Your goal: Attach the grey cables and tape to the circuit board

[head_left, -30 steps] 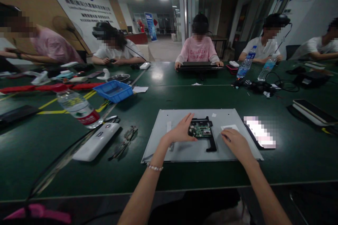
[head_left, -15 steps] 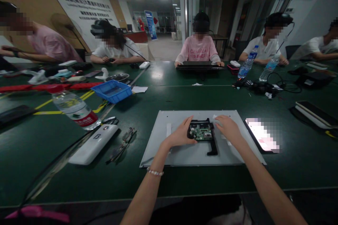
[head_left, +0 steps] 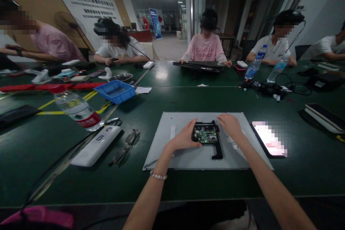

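Hands either side of circuit board

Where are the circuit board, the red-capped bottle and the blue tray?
Circuit board point(head_left: 205, 136): head view, on its green face.
Red-capped bottle point(head_left: 78, 110): head view, middle of its side.
Blue tray point(head_left: 123, 97): head view, on its near outer wall.

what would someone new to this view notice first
Probably the brightly lit phone, just right of the pale panel. Next, the green circuit board in its black frame on that panel, with the left hand at its left end. Farther left, a red-capped bottle is near a blue tray.
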Demonstrator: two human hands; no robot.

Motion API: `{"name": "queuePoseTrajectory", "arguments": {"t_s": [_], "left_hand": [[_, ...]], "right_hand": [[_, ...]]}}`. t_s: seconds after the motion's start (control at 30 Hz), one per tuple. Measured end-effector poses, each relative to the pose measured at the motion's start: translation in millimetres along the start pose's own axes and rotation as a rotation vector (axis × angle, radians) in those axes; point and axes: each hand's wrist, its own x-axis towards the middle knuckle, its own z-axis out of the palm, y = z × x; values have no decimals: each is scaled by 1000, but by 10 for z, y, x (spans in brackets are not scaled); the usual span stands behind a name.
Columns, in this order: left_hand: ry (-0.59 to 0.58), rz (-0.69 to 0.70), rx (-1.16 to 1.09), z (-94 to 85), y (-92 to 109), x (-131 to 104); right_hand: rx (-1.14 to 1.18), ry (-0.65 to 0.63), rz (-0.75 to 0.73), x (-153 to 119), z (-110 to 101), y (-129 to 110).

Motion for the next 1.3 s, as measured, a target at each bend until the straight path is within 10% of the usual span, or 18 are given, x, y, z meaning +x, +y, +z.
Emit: {"name": "queuePoseTrajectory", "arguments": {"t_s": [0.23, 0.73, 1.1, 1.3], "left_hand": [[0, -21, -3, 0, 23, -6], [-13, -17, -8, -3, 22, 3], [-28, -32, 4, -11, 39, 0], [-19, -53, -2, -16, 70, 11]], "right_hand": [[153, -7, -215, 75, 24, -192], [180, -46, -154, 29, -14, -205], [193, -10, -21, -965, -199, 211], [58, 21, -51, -1066, -156, 113]]}}
